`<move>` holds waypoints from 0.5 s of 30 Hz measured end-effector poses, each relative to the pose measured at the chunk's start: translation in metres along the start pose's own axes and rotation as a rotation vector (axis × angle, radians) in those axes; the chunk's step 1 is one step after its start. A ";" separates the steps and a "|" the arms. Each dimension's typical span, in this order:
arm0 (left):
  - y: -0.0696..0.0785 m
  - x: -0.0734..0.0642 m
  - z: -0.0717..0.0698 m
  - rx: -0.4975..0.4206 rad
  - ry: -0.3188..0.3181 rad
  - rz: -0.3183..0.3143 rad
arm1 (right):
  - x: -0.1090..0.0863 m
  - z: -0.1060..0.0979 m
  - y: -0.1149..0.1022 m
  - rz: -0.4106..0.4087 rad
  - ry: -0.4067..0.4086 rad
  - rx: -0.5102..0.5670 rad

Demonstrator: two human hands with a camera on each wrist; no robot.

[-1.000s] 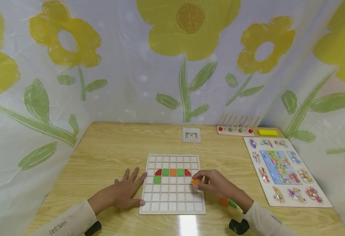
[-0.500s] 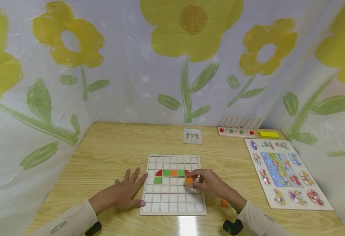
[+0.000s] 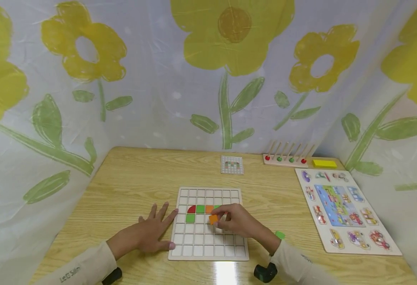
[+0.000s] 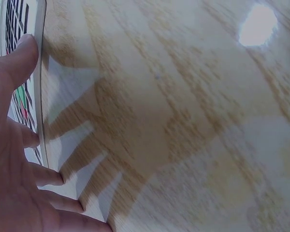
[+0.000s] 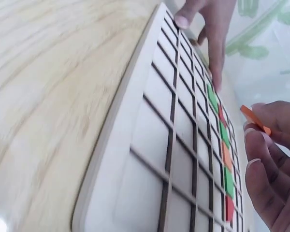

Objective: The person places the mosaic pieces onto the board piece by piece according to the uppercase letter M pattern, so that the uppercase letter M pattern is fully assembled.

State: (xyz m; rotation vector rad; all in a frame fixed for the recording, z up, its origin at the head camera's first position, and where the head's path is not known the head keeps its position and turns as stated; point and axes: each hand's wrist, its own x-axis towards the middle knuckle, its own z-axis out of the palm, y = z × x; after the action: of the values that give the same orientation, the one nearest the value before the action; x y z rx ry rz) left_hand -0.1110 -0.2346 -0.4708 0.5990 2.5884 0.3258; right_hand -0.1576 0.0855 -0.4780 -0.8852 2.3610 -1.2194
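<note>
A white gridded board (image 3: 208, 250) lies on the table, with a row of red, green and orange tiles set in it. One green square tile (image 3: 190, 218) sits below the row's left end. My right hand (image 3: 237, 220) pinches an orange square tile (image 3: 213, 219) between thumb and fingers, above the grid and apart from it in the right wrist view. That hand hides the row's right end in the head view. My left hand (image 3: 153, 231) lies with spread fingers at the board's left side, thumb and index fingertip touching its edge.
A small pattern card (image 3: 232, 165) lies behind the board. At the back right stand a peg rack (image 3: 286, 161) with red and green beads and a yellow block (image 3: 324, 163). A picture puzzle board (image 3: 347, 241) lies right. A green piece (image 3: 279, 234) shows beside my right forearm.
My right hand has carried the orange tile leftward from the board's right edge to over its middle columns. My left hand has stayed in place.
</note>
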 end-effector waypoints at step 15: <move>0.000 0.000 0.000 -0.001 0.007 -0.003 | 0.024 0.028 -0.018 0.048 -0.043 0.036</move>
State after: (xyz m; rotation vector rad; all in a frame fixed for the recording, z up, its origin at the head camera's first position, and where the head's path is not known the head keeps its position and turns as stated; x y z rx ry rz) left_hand -0.1114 -0.2341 -0.4705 0.5939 2.5950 0.3288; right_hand -0.1538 0.0444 -0.4799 -0.8297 2.3055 -1.2085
